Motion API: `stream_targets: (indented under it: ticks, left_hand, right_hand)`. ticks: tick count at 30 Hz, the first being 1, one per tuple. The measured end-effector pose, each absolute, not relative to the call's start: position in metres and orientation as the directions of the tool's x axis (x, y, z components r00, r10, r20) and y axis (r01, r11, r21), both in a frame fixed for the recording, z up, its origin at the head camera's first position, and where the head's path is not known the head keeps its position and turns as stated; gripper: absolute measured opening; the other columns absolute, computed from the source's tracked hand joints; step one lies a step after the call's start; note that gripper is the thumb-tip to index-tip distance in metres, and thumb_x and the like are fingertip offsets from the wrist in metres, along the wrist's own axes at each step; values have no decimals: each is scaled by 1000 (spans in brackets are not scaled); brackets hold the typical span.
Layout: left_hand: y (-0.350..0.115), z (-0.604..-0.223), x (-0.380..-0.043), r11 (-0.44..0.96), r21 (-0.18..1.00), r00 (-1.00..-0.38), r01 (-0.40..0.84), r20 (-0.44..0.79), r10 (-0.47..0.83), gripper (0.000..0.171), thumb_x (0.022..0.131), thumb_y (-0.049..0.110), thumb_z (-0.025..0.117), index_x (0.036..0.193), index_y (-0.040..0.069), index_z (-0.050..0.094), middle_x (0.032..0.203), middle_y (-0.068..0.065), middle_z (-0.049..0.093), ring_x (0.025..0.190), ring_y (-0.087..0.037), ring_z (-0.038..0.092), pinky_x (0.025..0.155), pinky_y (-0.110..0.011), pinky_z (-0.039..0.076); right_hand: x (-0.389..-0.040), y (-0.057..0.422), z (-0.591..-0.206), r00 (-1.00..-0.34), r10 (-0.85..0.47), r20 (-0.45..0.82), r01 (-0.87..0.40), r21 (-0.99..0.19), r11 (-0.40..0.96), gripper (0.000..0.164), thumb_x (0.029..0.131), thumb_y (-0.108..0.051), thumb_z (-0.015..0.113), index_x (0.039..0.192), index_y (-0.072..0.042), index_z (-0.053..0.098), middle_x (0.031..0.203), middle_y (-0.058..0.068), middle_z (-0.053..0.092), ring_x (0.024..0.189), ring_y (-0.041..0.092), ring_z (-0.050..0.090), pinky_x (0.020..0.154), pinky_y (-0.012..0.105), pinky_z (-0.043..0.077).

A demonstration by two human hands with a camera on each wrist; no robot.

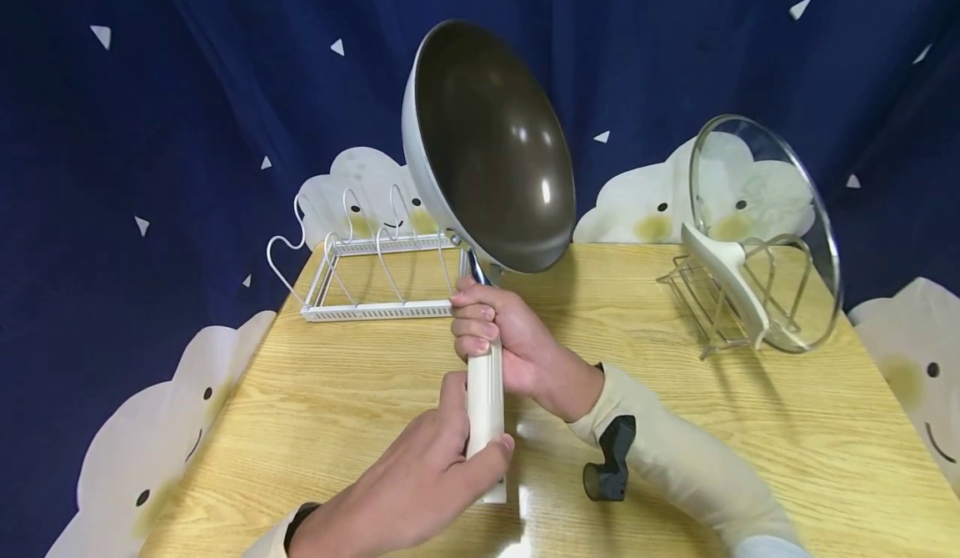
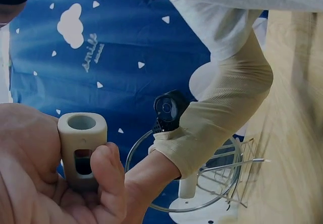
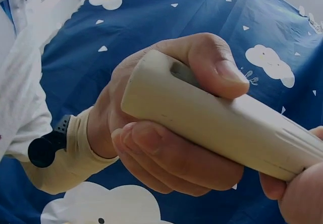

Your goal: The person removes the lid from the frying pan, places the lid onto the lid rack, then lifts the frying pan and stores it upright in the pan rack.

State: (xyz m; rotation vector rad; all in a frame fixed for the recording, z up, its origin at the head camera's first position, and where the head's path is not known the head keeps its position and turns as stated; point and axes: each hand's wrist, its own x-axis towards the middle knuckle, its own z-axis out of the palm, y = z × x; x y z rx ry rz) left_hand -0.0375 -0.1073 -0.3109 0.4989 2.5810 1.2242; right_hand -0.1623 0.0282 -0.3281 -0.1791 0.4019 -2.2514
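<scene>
A wok (image 1: pixel 487 149), white outside with a dark brown inside, is held up and tilted over the back of the table, its open side facing right and toward me. My right hand (image 1: pixel 517 337) grips the upper part of its cream handle (image 1: pixel 485 408), close to the metal neck. Lower down, my left hand (image 1: pixel 412 475) holds the handle's end, thumb across it. The left wrist view shows the hollow end of the handle (image 2: pixel 83 148) between thumb and palm. Seen from the right wrist, the left hand's fingers (image 3: pixel 186 158) curl beneath the handle.
A white wire rack (image 1: pixel 386 311) stands at the table's back left, partly behind the wok. On the right, a glass lid (image 1: pixel 772 199) with a white handle (image 1: pixel 723 274) leans upright in a small metal wire rack (image 1: pixel 701 312). A dark blue curtain (image 1: pixel 225 66) hangs behind the wooden table (image 1: pixel 360 383).
</scene>
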Motion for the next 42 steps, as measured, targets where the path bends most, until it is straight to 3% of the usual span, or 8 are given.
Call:
stream_targets:
  ticks: [6,24,28,32,38,42]
  left_hand:
    - [-108,-308,-39,628,753,-933,196,-53,355,35,98,34,61,117,13,41,71,6,52,59,-6,49,52,-26,44]
    - [-107,-311,-45,671,729,-977,136,-12,211,42,92,30,66,122,14,42,66,7,55,54,-7,51,47,-28,44]
    - [-107,-312,-48,681,722,-985,118,-4,174,45,90,28,68,124,13,42,65,6,55,53,-7,51,46,-28,44]
    - [-109,-313,-50,684,720,-989,116,16,150,46,90,26,68,126,13,43,65,6,55,51,-8,52,45,-28,44]
    - [-110,-314,-50,698,709,-992,102,22,123,48,89,26,69,126,14,42,64,7,55,52,-8,51,46,-28,44]
    - [-111,-315,-50,707,701,-994,96,32,103,50,88,27,70,128,14,42,65,6,54,53,-8,51,47,-28,43]
  right_hand:
    - [-168,22,-322,-629,-776,48,711,-369,-599,33,103,0,27,78,-18,39,54,-9,42,41,1,37,43,16,37]
    - [-184,9,-320,-562,-814,146,741,-348,-574,31,102,0,25,81,-17,40,54,-9,39,41,2,37,41,16,35]
    - [-189,5,-320,-543,-820,180,746,-344,-570,29,101,1,27,81,-16,39,54,-9,33,40,3,37,41,15,34]
    - [-194,-1,-320,-515,-830,214,755,-344,-558,28,100,1,29,81,-16,40,53,-9,36,40,3,40,41,16,36]
    - [-196,-6,-323,-478,-845,239,776,-336,-534,26,98,2,32,82,-16,42,56,-10,26,41,3,37,41,16,34]
    - [-198,-9,-324,-474,-844,250,784,-316,-534,25,96,5,42,82,-16,43,53,-9,35,41,3,36,41,17,36]
